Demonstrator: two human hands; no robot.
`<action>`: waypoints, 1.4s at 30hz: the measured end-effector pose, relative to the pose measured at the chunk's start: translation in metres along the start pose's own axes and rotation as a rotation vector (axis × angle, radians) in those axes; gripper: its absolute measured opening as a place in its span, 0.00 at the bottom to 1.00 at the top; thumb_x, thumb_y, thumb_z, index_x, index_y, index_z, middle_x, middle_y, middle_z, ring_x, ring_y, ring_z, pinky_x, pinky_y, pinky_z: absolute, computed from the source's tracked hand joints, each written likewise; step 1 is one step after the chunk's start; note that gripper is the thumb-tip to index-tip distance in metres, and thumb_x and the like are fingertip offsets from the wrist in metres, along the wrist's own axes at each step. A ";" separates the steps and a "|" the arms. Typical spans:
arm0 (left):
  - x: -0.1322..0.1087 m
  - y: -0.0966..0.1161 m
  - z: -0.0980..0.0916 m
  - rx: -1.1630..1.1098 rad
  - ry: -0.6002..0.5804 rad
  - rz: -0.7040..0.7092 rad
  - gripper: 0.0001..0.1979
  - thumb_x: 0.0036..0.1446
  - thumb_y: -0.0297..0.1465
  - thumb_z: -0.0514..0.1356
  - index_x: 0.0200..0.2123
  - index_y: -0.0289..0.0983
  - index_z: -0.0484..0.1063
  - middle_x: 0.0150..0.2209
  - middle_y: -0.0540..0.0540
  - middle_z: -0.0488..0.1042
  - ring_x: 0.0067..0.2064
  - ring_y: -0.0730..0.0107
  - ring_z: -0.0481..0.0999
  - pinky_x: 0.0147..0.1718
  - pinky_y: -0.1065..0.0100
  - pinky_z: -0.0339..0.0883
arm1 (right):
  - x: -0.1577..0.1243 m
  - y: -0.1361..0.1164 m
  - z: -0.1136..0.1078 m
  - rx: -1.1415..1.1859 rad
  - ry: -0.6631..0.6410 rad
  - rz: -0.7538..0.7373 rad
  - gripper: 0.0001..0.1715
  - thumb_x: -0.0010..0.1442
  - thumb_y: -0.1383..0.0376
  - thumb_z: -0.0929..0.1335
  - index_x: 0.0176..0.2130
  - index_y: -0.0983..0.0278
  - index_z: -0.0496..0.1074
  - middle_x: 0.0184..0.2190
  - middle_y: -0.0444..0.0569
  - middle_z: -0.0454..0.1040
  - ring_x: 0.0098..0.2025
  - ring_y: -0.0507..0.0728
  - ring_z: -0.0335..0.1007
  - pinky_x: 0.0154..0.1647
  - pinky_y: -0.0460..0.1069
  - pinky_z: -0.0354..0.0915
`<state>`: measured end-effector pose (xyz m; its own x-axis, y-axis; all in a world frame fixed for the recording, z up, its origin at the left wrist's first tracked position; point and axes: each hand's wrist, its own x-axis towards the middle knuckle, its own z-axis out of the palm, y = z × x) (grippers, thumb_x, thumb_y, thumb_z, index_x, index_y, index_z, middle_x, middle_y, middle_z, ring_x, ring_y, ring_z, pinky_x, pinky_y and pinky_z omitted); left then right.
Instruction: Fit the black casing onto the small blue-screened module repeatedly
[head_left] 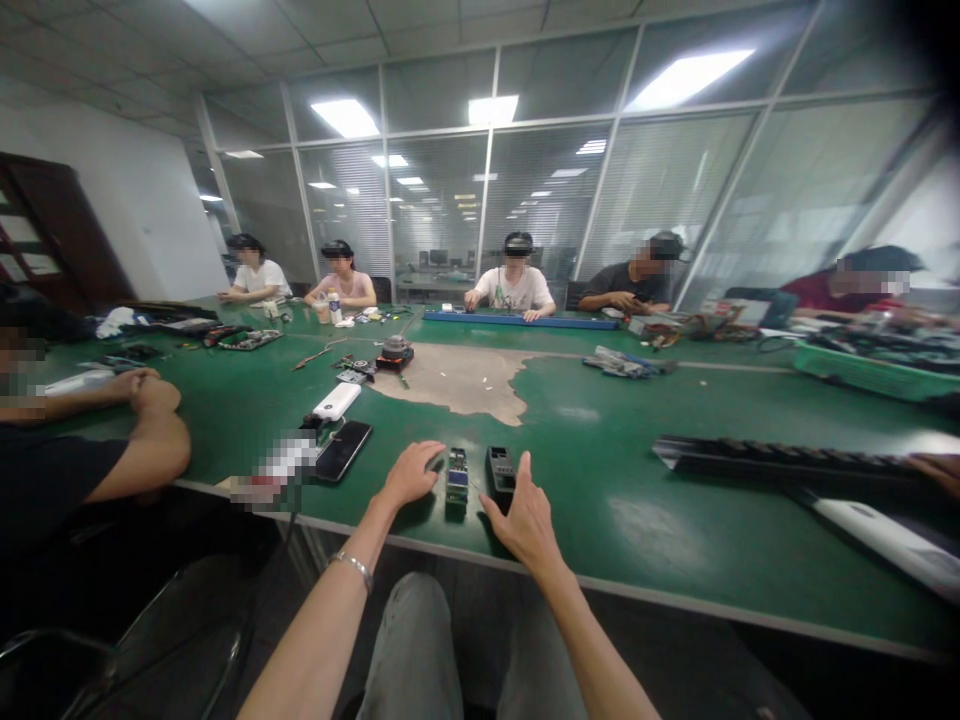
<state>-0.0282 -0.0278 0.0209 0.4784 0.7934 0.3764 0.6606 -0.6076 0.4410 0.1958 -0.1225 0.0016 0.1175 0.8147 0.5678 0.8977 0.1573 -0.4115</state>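
Phone (pixel 343 450), pwr bank (pixel 337 401), blue strip (pixel 517 320)

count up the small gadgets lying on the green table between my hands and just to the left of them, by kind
green circuit board: 1
black module: 1
black phone: 1
white power bank: 1
total: 4

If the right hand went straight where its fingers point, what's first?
The small black rectangular box on the green table. It sits just ahead of the right hand, whose fingertips may already touch it; depth is unclear.
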 end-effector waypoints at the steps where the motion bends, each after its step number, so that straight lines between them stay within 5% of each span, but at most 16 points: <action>1: 0.000 0.000 -0.001 -0.011 -0.020 -0.002 0.33 0.45 0.22 0.54 0.57 0.41 0.66 0.59 0.46 0.66 0.60 0.61 0.63 0.61 0.57 0.52 | 0.000 0.000 -0.001 -0.001 -0.008 0.000 0.55 0.59 0.51 0.63 0.67 0.75 0.30 0.59 0.70 0.60 0.55 0.70 0.64 0.52 0.65 0.59; 8: -0.015 -0.005 -0.014 -0.115 -0.165 0.067 0.40 0.48 0.30 0.59 0.66 0.43 0.52 0.61 0.44 0.63 0.59 0.56 0.63 0.58 0.58 0.57 | 0.000 0.000 -0.001 -0.028 -0.026 0.007 0.52 0.60 0.53 0.62 0.67 0.73 0.32 0.55 0.66 0.66 0.54 0.68 0.65 0.53 0.65 0.59; 13: -0.024 -0.002 -0.013 -0.114 -0.142 0.082 0.50 0.46 0.48 0.66 0.67 0.41 0.48 0.61 0.39 0.62 0.60 0.51 0.62 0.58 0.54 0.55 | 0.000 -0.002 -0.002 -0.019 -0.053 -0.008 0.53 0.59 0.52 0.63 0.68 0.71 0.31 0.54 0.64 0.67 0.54 0.67 0.65 0.54 0.66 0.58; 17: -0.024 0.000 -0.009 -0.059 -0.132 0.069 0.54 0.42 0.53 0.66 0.67 0.39 0.48 0.62 0.37 0.60 0.61 0.49 0.60 0.59 0.54 0.55 | -0.001 0.000 0.001 -0.004 -0.074 -0.002 0.52 0.60 0.52 0.62 0.68 0.70 0.30 0.56 0.65 0.65 0.56 0.68 0.63 0.56 0.68 0.55; 27: -0.023 0.006 -0.013 0.023 -0.174 0.095 0.48 0.46 0.56 0.62 0.65 0.42 0.53 0.66 0.40 0.54 0.64 0.48 0.54 0.62 0.50 0.47 | -0.001 -0.001 0.001 0.022 -0.097 0.017 0.51 0.62 0.53 0.61 0.68 0.68 0.28 0.59 0.64 0.62 0.60 0.67 0.59 0.59 0.69 0.50; 42: -0.023 0.012 -0.016 0.021 -0.143 0.145 0.42 0.49 0.52 0.63 0.64 0.44 0.56 0.64 0.41 0.58 0.63 0.49 0.57 0.60 0.50 0.52 | 0.000 -0.003 0.000 -0.041 -0.148 0.015 0.47 0.62 0.54 0.61 0.68 0.67 0.33 0.61 0.62 0.60 0.63 0.67 0.55 0.60 0.68 0.49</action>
<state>-0.0404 -0.0537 0.0305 0.6459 0.6955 0.3147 0.5899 -0.7164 0.3725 0.1927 -0.1224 0.0030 0.0700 0.8905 0.4495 0.9132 0.1241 -0.3881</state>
